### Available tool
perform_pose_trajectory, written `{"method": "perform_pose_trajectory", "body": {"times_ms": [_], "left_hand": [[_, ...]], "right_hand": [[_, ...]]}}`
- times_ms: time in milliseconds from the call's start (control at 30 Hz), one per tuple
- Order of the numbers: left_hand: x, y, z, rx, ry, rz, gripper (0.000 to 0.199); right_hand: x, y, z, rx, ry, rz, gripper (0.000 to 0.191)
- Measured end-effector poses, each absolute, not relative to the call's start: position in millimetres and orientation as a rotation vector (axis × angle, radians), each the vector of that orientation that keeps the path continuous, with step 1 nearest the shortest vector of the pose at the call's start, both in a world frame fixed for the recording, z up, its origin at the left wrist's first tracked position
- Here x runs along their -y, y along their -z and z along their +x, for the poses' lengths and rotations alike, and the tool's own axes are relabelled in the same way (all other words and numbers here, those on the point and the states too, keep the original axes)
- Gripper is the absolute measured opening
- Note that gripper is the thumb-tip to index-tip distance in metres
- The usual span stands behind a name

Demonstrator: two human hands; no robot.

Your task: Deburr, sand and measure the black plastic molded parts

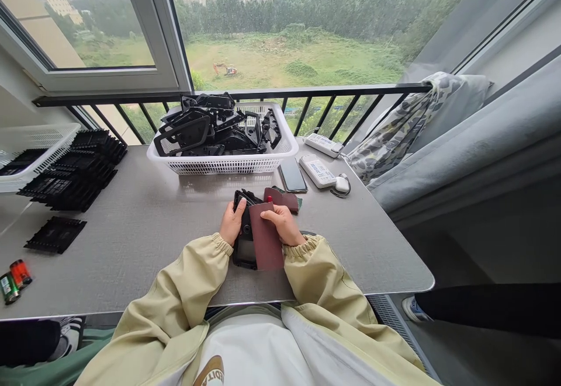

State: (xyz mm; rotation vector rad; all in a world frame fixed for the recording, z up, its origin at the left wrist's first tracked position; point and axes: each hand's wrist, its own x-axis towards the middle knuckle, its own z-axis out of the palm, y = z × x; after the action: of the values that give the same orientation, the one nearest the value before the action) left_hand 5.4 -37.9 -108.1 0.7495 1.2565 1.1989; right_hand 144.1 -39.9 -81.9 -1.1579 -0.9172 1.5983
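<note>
- Our left hand firmly grips a black plastic casing, near the worktop's front edge.
- Our right hand, fingers curled, pinches a maroon sandpaper sheet against the casing.

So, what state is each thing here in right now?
Left hand, gripping the black plastic casing
Right hand, holding the maroon sandpaper sheet over the casing
White plastic mesh basket, heaped with black plastic parts
Black smartphone, lying flat, screen dark
</note>
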Motion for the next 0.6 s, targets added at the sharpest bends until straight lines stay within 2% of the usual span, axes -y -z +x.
{"method": "perform_pose_trajectory", "body": {"times_ms": [167, 333, 600], "left_hand": [[37.2, 102.3, 5.6, -1.219, -1.24, 0.691, 0.056], [33.0, 96.1, 0.0, -1.147, -1.404, 0.446, 0.041], [30.9, 89.0, -6.3, -0.937, -1.433, 0.208, 0.034]], "right_hand": [[35.4, 86.3, 147.4, 0.789, -1.464, -1.153, 0.02], [23.8, 94.3, 151.9, 0.611, -1.271, -1.095, 0.022], [15.0, 102.3, 157.5, 0.463, -1.337, -1.004, 0.027]]}}
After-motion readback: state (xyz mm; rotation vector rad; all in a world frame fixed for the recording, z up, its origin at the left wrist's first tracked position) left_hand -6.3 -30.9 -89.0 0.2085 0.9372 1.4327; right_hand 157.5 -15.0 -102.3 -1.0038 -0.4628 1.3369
